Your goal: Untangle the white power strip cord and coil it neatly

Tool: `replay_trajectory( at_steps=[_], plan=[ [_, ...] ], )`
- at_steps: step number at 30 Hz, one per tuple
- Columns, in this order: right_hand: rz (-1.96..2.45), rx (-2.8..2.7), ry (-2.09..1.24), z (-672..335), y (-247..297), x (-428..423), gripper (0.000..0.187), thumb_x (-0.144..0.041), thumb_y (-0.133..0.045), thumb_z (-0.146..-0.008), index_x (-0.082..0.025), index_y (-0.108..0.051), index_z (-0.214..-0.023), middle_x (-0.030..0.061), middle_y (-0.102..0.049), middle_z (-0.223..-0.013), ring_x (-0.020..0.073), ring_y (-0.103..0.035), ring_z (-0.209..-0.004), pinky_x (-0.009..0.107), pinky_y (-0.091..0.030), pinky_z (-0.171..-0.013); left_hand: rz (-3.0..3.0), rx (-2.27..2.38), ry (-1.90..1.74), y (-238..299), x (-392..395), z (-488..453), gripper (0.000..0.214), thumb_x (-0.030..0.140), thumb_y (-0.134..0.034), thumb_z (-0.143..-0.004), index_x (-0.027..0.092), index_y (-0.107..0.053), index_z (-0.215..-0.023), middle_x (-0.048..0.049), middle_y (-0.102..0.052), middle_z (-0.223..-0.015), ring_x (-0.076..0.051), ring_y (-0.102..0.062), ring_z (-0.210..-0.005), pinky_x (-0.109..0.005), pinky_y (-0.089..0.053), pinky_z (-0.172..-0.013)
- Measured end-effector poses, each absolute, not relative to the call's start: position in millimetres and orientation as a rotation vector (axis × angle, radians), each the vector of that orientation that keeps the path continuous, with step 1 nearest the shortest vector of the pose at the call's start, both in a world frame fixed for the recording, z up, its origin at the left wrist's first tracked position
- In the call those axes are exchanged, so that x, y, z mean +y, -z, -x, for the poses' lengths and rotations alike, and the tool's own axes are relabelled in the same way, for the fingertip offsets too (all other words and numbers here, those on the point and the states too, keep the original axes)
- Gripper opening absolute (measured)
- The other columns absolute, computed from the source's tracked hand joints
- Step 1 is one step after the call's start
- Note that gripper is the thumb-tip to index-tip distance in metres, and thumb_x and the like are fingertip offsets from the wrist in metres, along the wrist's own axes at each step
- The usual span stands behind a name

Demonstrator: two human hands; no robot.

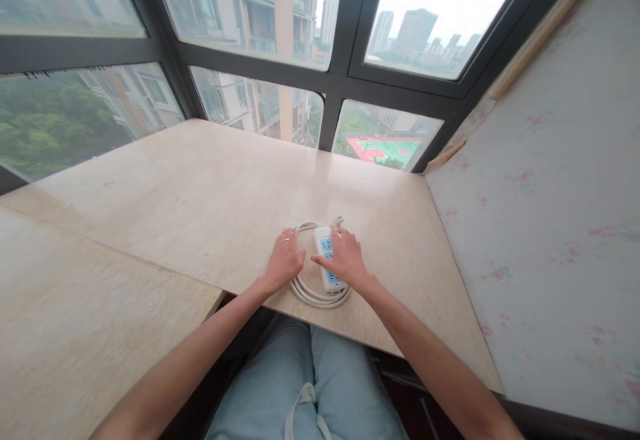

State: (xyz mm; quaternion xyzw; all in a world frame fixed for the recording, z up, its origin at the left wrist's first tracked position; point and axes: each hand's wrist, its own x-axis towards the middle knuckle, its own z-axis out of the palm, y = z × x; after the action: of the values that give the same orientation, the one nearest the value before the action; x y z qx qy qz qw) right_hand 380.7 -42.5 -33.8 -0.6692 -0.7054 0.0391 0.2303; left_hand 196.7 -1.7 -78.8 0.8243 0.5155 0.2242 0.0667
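Note:
A white power strip [324, 235] with light-blue socket panels lies on the stone-like ledge. Its white cord [320, 302] is looped around it in a loose coil, and the plug [339, 222] sticks out at the far side. My left hand [285, 260] rests over the left side of the coil, thumb held apart from the fingers. Over the right part of the strip lies my right hand [346, 257], its thumb stretched across the sockets to the left. Neither hand visibly closes around anything. The right hand hides part of the strip and coil.
The beige ledge [210, 187] extends to dark-framed windows [333, 87]. A second slab [100, 313] meets it at the left along a seam. Flower-patterned wall [540, 227] bounds the right side. My legs [300, 380] are close below the front edge.

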Motion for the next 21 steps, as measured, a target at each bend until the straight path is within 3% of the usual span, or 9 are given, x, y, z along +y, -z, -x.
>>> replay_trajectory(
  at_steps=[6,10,16,21],
  plan=[
    [2.099,-1.973,-0.330,-373.3,18.6,-49.0,0.070,-0.057,-0.073,-0.069,-0.020,-0.050,-0.125,0.0162,-0.064,-0.107,0.0321,-0.064,-0.090,0.040,-0.047,-0.073,-2.494,1.467,-0.757,82.2,11.5,-200.2,0.047,0.017,-0.037,-0.091,0.006,-0.041,-0.136,-0.0230,-0.050,-0.139,-0.030,-0.041,-0.136,-0.052,-0.035,-0.111],
    [2.015,-1.992,-0.463,-385.5,2.0,-44.1,0.045,-0.044,-0.068,-0.074,-0.024,-0.059,-0.113,0.0072,-0.069,-0.092,0.0252,-0.065,-0.080,0.032,-0.045,-0.066,-2.502,1.419,-0.762,79.9,17.0,-201.8,0.047,0.011,-0.034,-0.089,0.008,-0.043,-0.136,-0.0205,-0.052,-0.137,-0.027,-0.044,-0.134,-0.049,-0.037,-0.112],
    [1.933,-2.109,-0.450,-426.4,-36.5,-33.2,0.046,-0.039,-0.066,-0.075,-0.021,-0.064,-0.117,0.0076,-0.071,-0.104,0.0235,-0.064,-0.089,0.029,-0.043,-0.074,-2.523,1.348,-0.746,77.9,21.8,-201.2,0.054,0.003,-0.036,-0.082,0.009,-0.044,-0.136,-0.0184,-0.053,-0.137,-0.026,-0.046,-0.133,-0.046,-0.039,-0.112],
    [1.984,-2.227,-0.126,-452.1,-47.7,-30.3,0.045,-0.034,-0.065,-0.074,-0.020,-0.066,-0.117,0.0087,-0.070,-0.101,0.0242,-0.061,-0.093,0.030,-0.042,-0.078,-2.531,1.311,-0.745,74.1,24.4,-199.9,0.052,0.004,-0.037,-0.084,0.015,-0.047,-0.134,-0.0151,-0.056,-0.134,-0.025,-0.049,-0.129,-0.046,-0.043,-0.109]
  ],
)
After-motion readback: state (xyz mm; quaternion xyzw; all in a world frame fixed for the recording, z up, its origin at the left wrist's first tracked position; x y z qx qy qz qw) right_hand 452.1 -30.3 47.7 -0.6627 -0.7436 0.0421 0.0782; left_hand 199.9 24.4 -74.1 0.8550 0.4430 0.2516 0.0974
